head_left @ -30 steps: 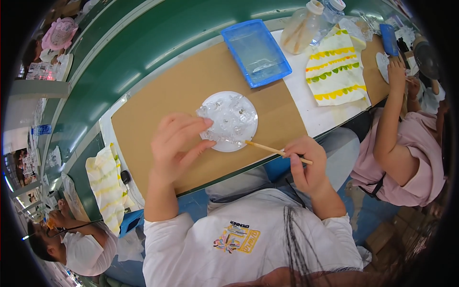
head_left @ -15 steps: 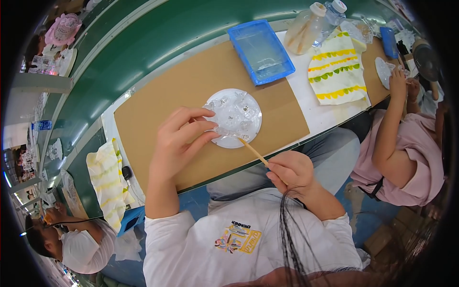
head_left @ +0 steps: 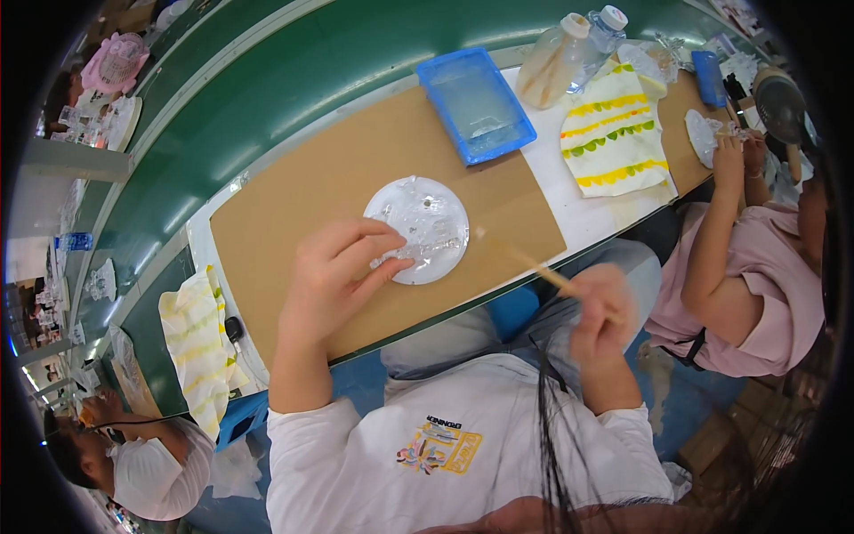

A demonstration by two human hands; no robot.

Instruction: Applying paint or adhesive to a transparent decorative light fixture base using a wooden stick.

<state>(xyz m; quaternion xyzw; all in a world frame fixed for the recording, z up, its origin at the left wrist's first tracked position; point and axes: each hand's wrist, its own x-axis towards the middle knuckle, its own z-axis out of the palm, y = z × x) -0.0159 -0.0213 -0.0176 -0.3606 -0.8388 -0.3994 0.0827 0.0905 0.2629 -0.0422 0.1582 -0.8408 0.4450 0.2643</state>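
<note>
A round white plate (head_left: 455, 254) lies on brown cardboard, with several clear, shiny plastic pieces (head_left: 425, 222) on it. At the plate's left edge my left hand (head_left: 342, 276) has its fingers and thumb closed around a clear plastic piece, which they partly cover. My right hand (head_left: 605, 311), smeared by motion, grips a thin wooden stick (head_left: 556, 279) to the right of the plate. The stick's far end points toward the plate but is apart from it and blurred.
A blue-rimmed tray (head_left: 476, 107) stands behind the plate. Beyond it are two plastic bottles (head_left: 553, 67) and a patterned cloth (head_left: 616, 133). Another cloth (head_left: 191, 343) hangs at the table's left edge. A co-worker in pink (head_left: 729, 294) sits at right, another person (head_left: 160, 463) at lower left.
My right hand has drawn the stick away from the plate, to the right. The left hand stays at the plate's left edge. The whole view has shifted slightly.
</note>
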